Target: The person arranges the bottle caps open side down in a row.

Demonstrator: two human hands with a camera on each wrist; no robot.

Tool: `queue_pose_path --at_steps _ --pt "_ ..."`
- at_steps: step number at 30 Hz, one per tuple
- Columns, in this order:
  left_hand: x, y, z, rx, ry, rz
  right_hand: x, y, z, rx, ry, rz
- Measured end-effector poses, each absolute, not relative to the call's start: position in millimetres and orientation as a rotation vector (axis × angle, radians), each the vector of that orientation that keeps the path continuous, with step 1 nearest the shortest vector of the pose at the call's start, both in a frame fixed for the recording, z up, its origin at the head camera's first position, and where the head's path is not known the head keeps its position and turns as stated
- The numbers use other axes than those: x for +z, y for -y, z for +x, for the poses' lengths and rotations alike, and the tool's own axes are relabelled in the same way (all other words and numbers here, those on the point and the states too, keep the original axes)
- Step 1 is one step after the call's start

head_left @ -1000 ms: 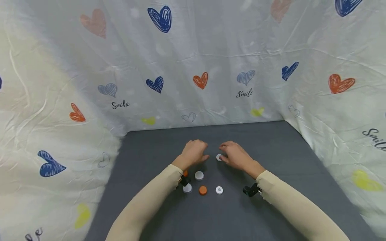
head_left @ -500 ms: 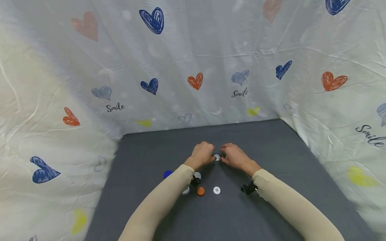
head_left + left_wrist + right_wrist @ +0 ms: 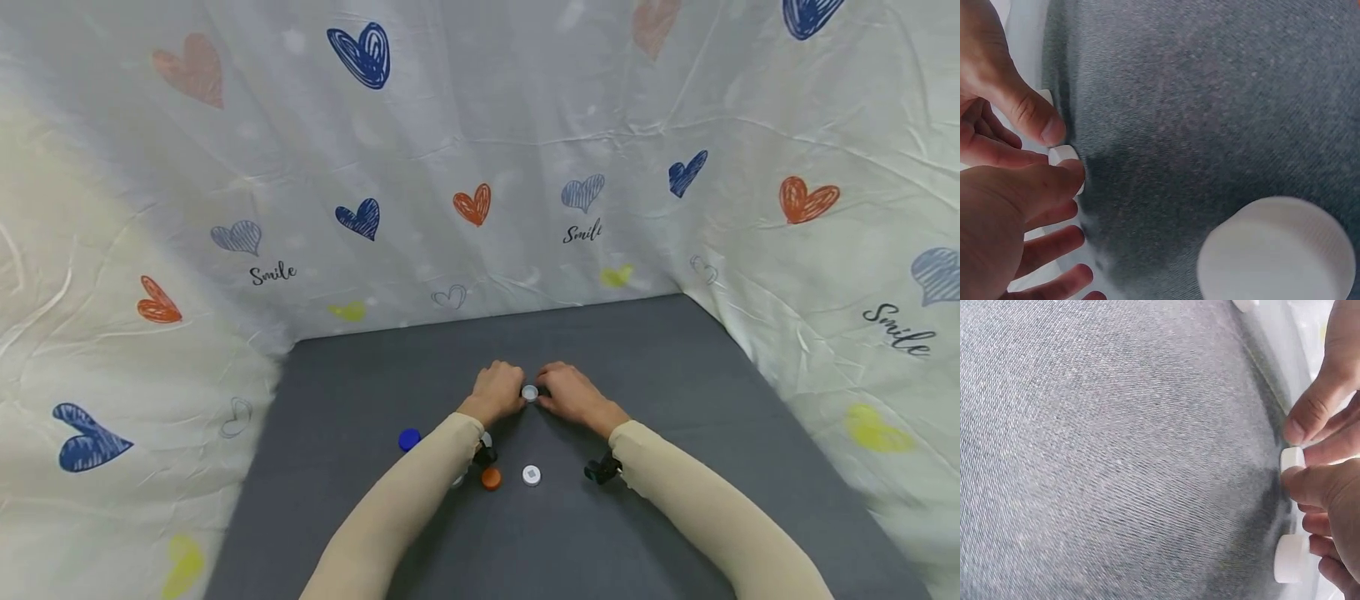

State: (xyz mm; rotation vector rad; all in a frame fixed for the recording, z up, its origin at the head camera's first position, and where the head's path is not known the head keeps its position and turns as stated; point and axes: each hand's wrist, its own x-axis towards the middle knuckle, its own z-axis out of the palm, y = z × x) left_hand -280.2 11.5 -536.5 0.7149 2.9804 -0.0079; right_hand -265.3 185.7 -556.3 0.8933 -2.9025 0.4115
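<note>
A small white bottle cap [image 3: 530, 393] stands on the grey table between both hands. My left hand [image 3: 497, 392] is at its left side. In the left wrist view the left thumb overlaps the cap's near end, fingers curled behind. My right hand [image 3: 568, 392] meets the right side. There, in the right wrist view, its thumb lies over the cap's end while the remaining fingers curl beyond. Both hands appear to pinch the same cap. Another white bottle cap [image 3: 1289, 559] shows beneath the right fingers, hidden from the head view.
Toward me lie an orange cap [image 3: 491, 478], a white cap [image 3: 532, 476] with a square mark and a blue cap [image 3: 409, 439]. A bigger white cap [image 3: 1279, 250] sits near my left wrist. My left sleeve partly covers others. A heart-printed curtain [image 3: 450, 125] surrounds the table [image 3: 637, 350].
My left hand has come right to the white cap, and its arm uncovered the blue cap. The right hand closed in slightly. The head view has shifted a little right; the cap stays put.
</note>
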Motion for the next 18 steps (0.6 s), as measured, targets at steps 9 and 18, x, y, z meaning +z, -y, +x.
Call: queue_pose_path --at_steps 9,18 --pt "-547 -3 -282 0.135 -3.034 0.764 -558 -180 -263 0.454 2.9 0.854" --pt "-524 6 -274 0.17 -3.08 0.843 -537 -183 -257 0.457 2.809 0.823"
